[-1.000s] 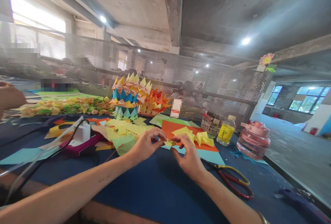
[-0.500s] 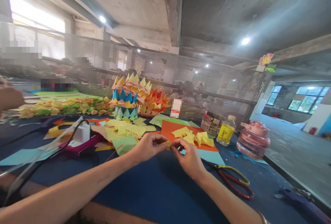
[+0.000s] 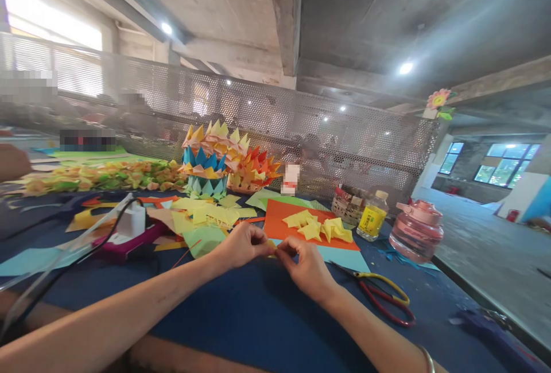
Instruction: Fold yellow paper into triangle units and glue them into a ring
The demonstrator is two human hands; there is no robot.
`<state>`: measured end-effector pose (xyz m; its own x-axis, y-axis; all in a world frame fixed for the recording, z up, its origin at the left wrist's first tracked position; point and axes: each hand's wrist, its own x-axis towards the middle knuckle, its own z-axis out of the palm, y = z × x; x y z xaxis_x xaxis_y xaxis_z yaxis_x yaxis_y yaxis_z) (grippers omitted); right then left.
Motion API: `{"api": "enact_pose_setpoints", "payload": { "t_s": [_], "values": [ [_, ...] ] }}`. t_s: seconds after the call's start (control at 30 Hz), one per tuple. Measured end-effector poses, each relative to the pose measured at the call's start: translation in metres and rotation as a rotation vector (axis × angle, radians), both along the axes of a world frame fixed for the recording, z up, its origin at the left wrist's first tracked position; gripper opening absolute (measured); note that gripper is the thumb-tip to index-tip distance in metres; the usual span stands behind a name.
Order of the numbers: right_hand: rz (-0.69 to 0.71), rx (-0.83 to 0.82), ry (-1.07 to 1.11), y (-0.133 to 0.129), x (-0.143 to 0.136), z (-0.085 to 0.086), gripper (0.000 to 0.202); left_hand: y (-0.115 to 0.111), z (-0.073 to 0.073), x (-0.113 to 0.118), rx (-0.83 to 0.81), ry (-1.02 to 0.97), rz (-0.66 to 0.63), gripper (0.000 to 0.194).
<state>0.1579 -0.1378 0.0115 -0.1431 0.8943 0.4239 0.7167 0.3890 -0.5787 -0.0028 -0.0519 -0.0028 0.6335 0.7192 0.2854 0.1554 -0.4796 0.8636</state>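
Observation:
Between my two hands is a small yellow paper piece (image 3: pixel 272 245), mostly covered by the fingertips. My left hand (image 3: pixel 243 245) pinches its left side, and my right hand (image 3: pixel 303 261) pinches the right side. Just behind them, folded yellow paper pieces (image 3: pixel 338 230) lie on an orange sheet (image 3: pixel 275 218), with a light blue sheet (image 3: pixel 344 258) partly under it. Scissors (image 3: pixel 385 295) with red and yellow handles rest to the right of my right hand. Yellow and green paper (image 3: pixel 206 212) is spread behind my left hand.
Folded paper crowns (image 3: pixel 206 169) stand at the back beside a heap of small paper pieces (image 3: pixel 107 175). A power strip (image 3: pixel 133 238) with cables is at left. A yellow-labelled bottle (image 3: pixel 372 218), a pink jug (image 3: pixel 416 232) and a basket (image 3: pixel 349 204) stand right. Another person's hand (image 3: pixel 12 162) shows far left.
Both my hands have shifted slightly left and down with the small yellow piece between them. The view has turned slightly. The other person's hand at far left has moved toward the frame edge.

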Motion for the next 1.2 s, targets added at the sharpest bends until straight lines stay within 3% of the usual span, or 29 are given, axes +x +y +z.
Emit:
{"api": "enact_pose_setpoints", "payload": {
  "t_s": [0.27,0.5,0.67,0.8,1.0,1.2],
  "values": [
    [-0.07,0.063,-0.026,0.005,0.011,0.0,0.014,0.005,0.001,-0.001,-0.042,0.037,0.104,0.036],
    [-0.086,0.062,-0.027,0.005,0.01,0.003,0.017,0.006,0.001,-0.001,-0.013,0.034,0.103,0.032],
    [-0.081,0.065,-0.047,0.006,0.012,0.003,0.016,0.007,0.0,-0.002,0.018,0.019,0.064,0.033],
    [-0.077,0.124,-0.12,0.006,0.013,-0.001,0.014,0.006,0.0,0.001,0.071,-0.045,-0.041,0.033],
    [-0.074,0.113,-0.221,0.0,0.009,0.0,0.013,0.004,-0.007,0.008,-0.14,-0.04,-0.136,0.033],
    [-0.076,0.08,-0.258,-0.004,0.006,0.003,0.02,0.002,-0.01,0.004,-0.114,-0.107,-0.17,0.026]
  ]
}}
